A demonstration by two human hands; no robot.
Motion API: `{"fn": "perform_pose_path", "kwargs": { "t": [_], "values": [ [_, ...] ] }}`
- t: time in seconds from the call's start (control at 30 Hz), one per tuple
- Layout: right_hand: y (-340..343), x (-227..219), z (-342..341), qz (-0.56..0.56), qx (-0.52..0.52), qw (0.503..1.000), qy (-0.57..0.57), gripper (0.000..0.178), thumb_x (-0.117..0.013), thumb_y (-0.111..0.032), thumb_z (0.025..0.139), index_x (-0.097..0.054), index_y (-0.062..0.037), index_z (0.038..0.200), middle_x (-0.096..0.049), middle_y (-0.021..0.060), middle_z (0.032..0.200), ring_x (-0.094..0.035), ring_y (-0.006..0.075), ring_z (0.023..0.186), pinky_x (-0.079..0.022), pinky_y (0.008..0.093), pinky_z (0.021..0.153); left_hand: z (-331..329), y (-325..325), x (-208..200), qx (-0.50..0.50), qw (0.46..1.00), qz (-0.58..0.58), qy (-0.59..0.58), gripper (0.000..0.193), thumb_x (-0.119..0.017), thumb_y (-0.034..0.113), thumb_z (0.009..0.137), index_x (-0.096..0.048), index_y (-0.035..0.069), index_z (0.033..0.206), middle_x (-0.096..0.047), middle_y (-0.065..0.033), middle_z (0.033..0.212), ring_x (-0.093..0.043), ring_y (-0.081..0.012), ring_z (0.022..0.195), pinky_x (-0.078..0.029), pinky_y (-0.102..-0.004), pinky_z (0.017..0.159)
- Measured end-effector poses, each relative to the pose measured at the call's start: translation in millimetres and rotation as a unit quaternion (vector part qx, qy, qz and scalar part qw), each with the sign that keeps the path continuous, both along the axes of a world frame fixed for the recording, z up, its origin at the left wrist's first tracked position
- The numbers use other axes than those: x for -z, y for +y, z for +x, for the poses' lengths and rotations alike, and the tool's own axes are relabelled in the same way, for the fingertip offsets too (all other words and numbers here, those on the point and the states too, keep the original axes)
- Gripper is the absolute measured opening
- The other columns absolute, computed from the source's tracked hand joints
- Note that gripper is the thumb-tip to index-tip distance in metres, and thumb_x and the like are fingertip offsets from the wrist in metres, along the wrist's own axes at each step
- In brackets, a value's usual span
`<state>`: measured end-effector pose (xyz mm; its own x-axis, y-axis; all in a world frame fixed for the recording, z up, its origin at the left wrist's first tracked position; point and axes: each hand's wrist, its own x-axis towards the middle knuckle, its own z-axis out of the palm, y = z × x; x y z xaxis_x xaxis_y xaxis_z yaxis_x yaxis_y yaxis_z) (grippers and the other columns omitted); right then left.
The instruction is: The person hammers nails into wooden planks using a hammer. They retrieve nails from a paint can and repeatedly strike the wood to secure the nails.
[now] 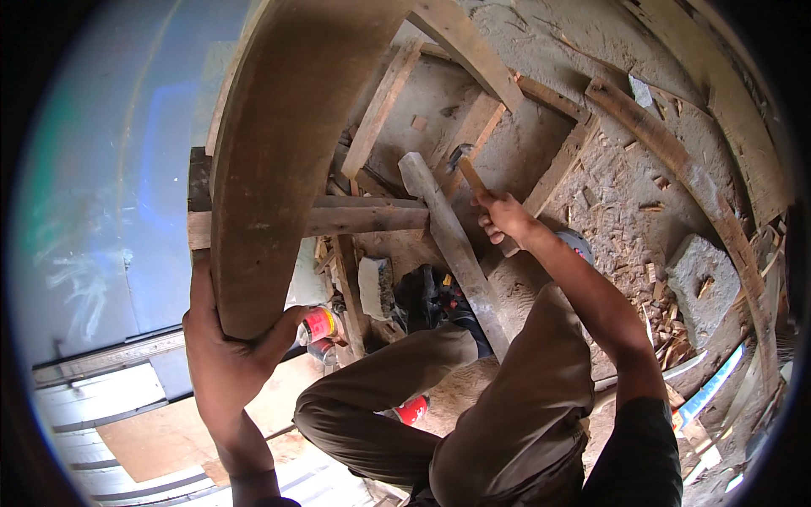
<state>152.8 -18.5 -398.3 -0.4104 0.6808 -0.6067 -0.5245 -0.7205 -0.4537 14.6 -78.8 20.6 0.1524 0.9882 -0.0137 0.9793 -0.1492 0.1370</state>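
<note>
In the middle, the hammer [472,174]: from my distant seat I see its head close to a slat of the wooden frame [382,114]; I cannot tell whether they touch.
Right hand [504,217]: closed around the hammer's wooden handle.
Left hand [232,367]: gripping the near end of a wide board [287,144], thumb along its right edge.
Pale beam [456,237]: slanting just left of the right hand.
Rightward: a concrete chunk [703,289] beside scattered wood chips [663,328].
</note>
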Motion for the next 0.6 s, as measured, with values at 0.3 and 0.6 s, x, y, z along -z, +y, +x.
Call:
{"fn": "perform_pose_path", "kwargs": {
  "t": [0.3,0.6],
  "values": [
    [-4,3,-3,0.038,-0.037,0.998,0.015,0.036,-0.041,-0.041,0.106,-0.051,-0.0079,0.117,-0.037,-0.0018,0.065,-0.030,0.0078,0.048,-0.025,0.0251,0.040,1,-1,3,-0.019,1.000,0.022,0.000,0.065,-0.084,0.009,0.069,-0.051,0.003,0.124,-0.071,-0.0152,0.096,-0.066,-0.0224,0.081,-0.053,-0.0340,0.077],
    [-3,3,-7,-0.043,0.318,0.947,-0.020,0.042,-0.043,-0.046,0.105,-0.051,-0.0058,0.113,-0.039,0.0004,0.069,-0.036,0.0107,0.052,-0.031,0.0276,0.042,3,-3,4,-0.040,0.999,0.019,-0.012,0.065,-0.082,0.007,0.067,-0.050,0.003,0.124,-0.068,-0.0139,0.094,-0.062,-0.0219,0.080,-0.052,-0.0343,0.077]
  ]
}}
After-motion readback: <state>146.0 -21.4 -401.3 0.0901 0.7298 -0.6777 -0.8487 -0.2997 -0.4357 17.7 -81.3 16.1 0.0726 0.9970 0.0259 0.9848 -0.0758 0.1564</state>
